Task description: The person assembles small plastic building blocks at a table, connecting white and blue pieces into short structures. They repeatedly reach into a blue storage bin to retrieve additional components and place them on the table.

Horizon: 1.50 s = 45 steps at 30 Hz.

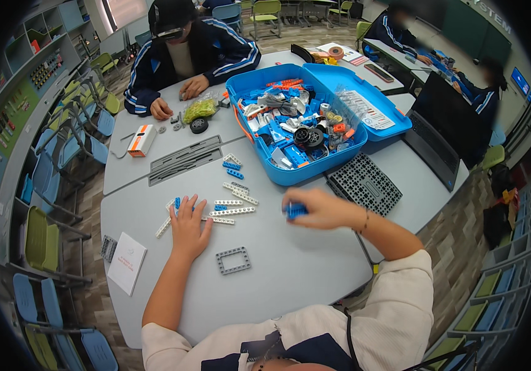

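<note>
My left hand (pixel 189 230) lies on the table with its fingers spread, touching or covering some white beams (pixel 164 227) and a blue connector piece (pixel 177 202). Over the table near the blue case, my right hand (pixel 320 209) is closed around blue building pieces (pixel 295 210); how many is hidden, and the hand is slightly blurred. Between my hands lie several loose parts, among them a long white beam (pixel 233 211) with holes and a small blue beam (pixel 234 174). A grey rectangular frame (pixel 233 261) rests closer to me, touched by neither hand.
An open blue case (pixel 296 176) heaped with parts stands at the back. Right of it are a black perforated plate (pixel 365 185) and a laptop (pixel 432 139). A white booklet (pixel 127 264) lies left, grey strips (pixel 185 162) farther back. A co-worker (pixel 194 52) sits across, handling small parts.
</note>
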Motion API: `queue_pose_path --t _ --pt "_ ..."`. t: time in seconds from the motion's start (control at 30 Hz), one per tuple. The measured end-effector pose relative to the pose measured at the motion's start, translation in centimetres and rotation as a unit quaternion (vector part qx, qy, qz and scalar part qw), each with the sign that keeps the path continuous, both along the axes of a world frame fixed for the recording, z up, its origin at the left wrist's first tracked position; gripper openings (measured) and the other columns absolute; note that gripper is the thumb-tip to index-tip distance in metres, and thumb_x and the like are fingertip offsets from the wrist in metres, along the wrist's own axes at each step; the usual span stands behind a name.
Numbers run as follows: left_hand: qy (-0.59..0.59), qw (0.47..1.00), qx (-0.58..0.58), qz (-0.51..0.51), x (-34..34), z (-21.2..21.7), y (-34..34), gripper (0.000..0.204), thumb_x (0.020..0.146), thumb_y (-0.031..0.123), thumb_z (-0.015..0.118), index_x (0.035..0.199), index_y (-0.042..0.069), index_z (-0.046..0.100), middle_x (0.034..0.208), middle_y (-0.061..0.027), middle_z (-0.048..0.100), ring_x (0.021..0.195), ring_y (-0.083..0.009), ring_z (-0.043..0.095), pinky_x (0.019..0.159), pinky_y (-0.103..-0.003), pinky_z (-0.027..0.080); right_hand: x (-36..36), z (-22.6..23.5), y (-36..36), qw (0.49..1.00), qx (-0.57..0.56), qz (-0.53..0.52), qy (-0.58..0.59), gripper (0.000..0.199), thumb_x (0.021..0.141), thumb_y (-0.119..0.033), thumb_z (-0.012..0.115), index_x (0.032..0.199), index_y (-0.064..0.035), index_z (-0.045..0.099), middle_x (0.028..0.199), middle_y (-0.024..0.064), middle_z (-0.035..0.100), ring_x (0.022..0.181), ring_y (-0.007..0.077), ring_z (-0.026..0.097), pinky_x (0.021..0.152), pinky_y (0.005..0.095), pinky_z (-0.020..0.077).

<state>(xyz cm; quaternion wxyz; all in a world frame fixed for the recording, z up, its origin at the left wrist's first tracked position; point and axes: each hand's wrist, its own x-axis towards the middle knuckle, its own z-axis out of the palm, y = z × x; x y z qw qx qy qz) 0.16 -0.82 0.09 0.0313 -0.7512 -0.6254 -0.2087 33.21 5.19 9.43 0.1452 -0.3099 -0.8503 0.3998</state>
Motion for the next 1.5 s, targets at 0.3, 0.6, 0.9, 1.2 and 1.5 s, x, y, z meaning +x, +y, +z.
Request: queue_pose_path --t 0.3,0.6,0.9,1.2,1.5 --pt "0.001 1.0 -0.001 0.001 -0.1 0.0 -0.1 0.043 0.089 0.027 0.056 0.127 0.009 0.053 0.138 -0.0125 0.042 0.135 -0.0332 0.031 0.11 -0.06 0.012 0.1 -5.9 -1.9 0.989 0.051 -0.04 -0.131 0.039 0.082 -0.03 0.065 0.106 -0.002 0.053 0.095 0.0184 0.062 0.088 0.0346 0.062 0.076 0.0413 0.0489" --pt "-0.001 1.0 -0.011 -0.003 0.1 0.2 0.0 0.043 0.088 0.027 0.056 0.127 0.009 0.053 0.138 -0.0124 0.043 0.134 -0.0335 0.032 0.11 -0.059 0.011 0.9 -3.9 -1.6 0.984 0.033 -0.102 -0.14 0.041 0.087 -0.03 0.063 0.117 -0.0053 0.051 0.104 0.0174 0.063 0.094 0.0319 0.063 0.079 0.0397 0.0497" --pt "0.001 1.0 -0.014 -0.008 -0.1 0.1 -0.1 0.043 0.088 0.026 0.056 0.127 0.009 0.053 0.138 -0.0124 0.043 0.134 -0.0337 0.033 0.111 -0.059 0.012 3.2 -1.8 -2.1 0.964 0.155 -0.19 -0.099 0.019 0.086 -0.022 0.062 0.099 -0.0089 0.062 0.086 0.0091 0.065 0.073 0.0227 0.064 0.064 0.0336 0.05" --pt "0.01 1.0 0.0 -0.01 0.0 0.1 0.0 0.042 0.089 0.026 0.056 0.127 0.009 0.053 0.138 -0.0124 0.043 0.134 -0.0339 0.032 0.11 -0.059 0.012 1.4 -5.0 -7.1 0.977 0.096 -0.159 -0.101 0.021 0.079 -0.027 0.07 0.088 -0.0093 0.064 0.074 0.0052 0.064 0.065 0.0198 0.063 0.057 0.0311 0.0474" --pt "0.009 1.0 -0.002 -0.009 -0.1 0.1 0.0 0.042 0.089 0.027 0.056 0.127 0.009 0.053 0.138 -0.0125 0.043 0.135 -0.0337 0.032 0.11 -0.059 0.012 0.7 -3.7 -9.0 0.96 0.201 -0.195 0.0 0.018 0.075 -0.015 0.074 0.081 -0.0062 0.059 0.072 0.006 0.06 0.061 0.02 0.059 0.053 0.0288 0.046"
